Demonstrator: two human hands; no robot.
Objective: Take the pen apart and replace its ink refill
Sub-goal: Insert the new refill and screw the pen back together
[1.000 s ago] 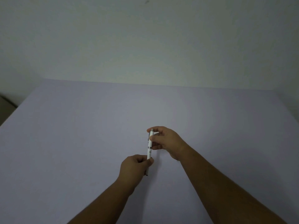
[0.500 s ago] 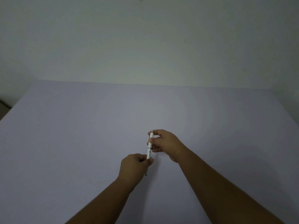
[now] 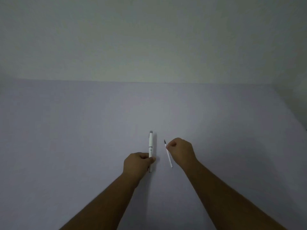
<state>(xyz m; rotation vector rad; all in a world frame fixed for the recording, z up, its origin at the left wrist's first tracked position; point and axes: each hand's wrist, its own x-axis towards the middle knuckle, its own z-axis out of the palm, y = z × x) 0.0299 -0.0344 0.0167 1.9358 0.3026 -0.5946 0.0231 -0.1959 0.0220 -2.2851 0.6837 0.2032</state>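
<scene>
A white pen (image 3: 150,144) with a grey cap end points away from me over the pale lilac table (image 3: 83,130). My left hand (image 3: 137,164) grips its lower part, and the near end pokes out below my fingers. To the right, a thin white ink refill (image 3: 169,156) with a dark tip slants up and to the left. My right hand (image 3: 180,151) pinches the refill near its tip end. The two hands are apart, with a gap between pen and refill.
A plain pale wall (image 3: 149,39) rises behind the table's far edge. The table's right edge (image 3: 289,110) runs diagonally at the far right.
Both hands were together on one pen before. Now they have separated: my left hand keeps the pen and my right hand holds a thin refill off to the right.
</scene>
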